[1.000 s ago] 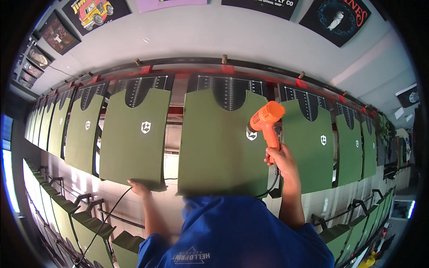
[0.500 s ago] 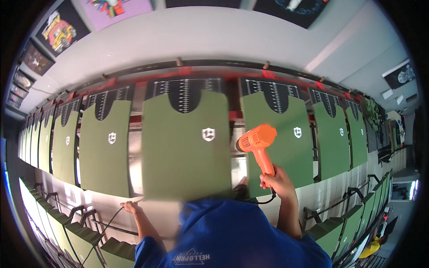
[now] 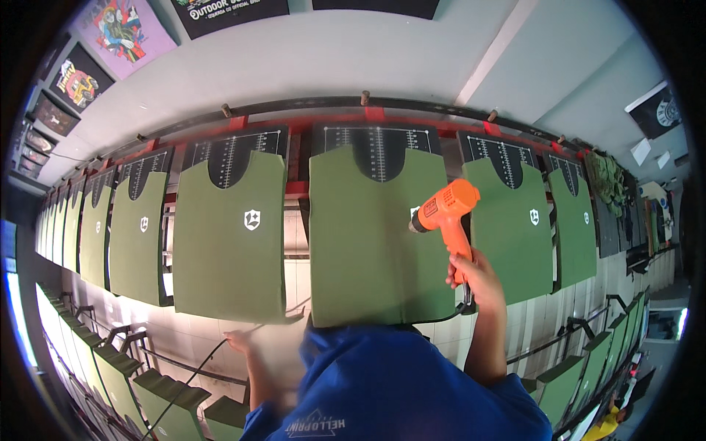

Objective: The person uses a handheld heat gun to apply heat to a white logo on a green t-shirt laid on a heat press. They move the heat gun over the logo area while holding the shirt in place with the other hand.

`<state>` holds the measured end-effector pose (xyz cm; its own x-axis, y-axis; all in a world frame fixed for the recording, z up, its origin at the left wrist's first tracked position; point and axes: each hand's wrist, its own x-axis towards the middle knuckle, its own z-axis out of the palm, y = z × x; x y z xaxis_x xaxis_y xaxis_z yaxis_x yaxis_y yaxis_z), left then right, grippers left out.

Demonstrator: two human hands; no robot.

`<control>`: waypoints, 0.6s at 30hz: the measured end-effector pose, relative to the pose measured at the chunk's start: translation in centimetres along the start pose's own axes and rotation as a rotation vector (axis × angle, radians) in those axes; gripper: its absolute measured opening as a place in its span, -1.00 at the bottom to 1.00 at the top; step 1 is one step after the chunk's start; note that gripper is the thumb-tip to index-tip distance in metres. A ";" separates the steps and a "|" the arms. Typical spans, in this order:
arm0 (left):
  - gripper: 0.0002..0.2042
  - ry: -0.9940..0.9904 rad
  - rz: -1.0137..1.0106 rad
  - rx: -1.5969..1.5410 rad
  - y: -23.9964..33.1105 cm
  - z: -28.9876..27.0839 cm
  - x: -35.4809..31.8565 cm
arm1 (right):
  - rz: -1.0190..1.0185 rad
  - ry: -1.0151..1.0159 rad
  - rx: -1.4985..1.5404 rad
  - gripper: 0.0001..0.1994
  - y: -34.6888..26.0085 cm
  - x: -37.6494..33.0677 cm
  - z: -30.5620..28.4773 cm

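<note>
My right hand (image 3: 479, 279) is wrapped round the handle of an orange heat gun (image 3: 450, 206). Its dark nozzle points left, in front of the white shield emblem (image 3: 415, 213) on a green shirt (image 3: 360, 250), and partly covers it. That shirt lies flat on a black board (image 3: 379, 151) with white ruler marks at its neck. Low on the left, my left hand (image 3: 239, 342) is closed on a black cable (image 3: 193, 376) that trails toward the lower left. Another stretch of cable runs from the gun's handle past my blue shirt.
Similar green shirts (image 3: 228, 257) lie on boards in a long row to both sides, along a red and black rail (image 3: 294, 106). Behind me stands a second row of green-covered boards (image 3: 165, 393). Printed panels (image 3: 125, 37) hang on the wall; dark green cloth (image 3: 607, 184) is heaped at right.
I have moved right along the row. The heat gun has gone from the gap between two shirts to the emblem of the right-hand one. Both hands keep their hold.
</note>
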<state>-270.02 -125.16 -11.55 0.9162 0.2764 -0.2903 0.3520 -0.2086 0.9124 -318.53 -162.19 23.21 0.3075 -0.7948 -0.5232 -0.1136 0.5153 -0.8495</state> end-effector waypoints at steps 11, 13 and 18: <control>-0.43 -0.223 0.287 0.078 3.4 6.1 -12.7 | -0.035 0.008 -0.123 -0.79 -0.6 3.6 -2.2; -0.41 -0.199 0.245 0.080 3.9 6.6 -12.5 | -0.036 -0.020 -0.134 -0.79 -0.2 3.8 -2.3; -0.34 -0.115 0.061 0.103 4.2 6.9 -10.6 | -0.041 -0.026 -0.139 -0.79 -0.1 4.2 -2.1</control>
<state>-276.92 -135.43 -6.66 0.9502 0.1526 -0.2718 0.3076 -0.3181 0.8968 -319.23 -166.25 20.97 0.3385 -0.8046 -0.4879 -0.2301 0.4320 -0.8720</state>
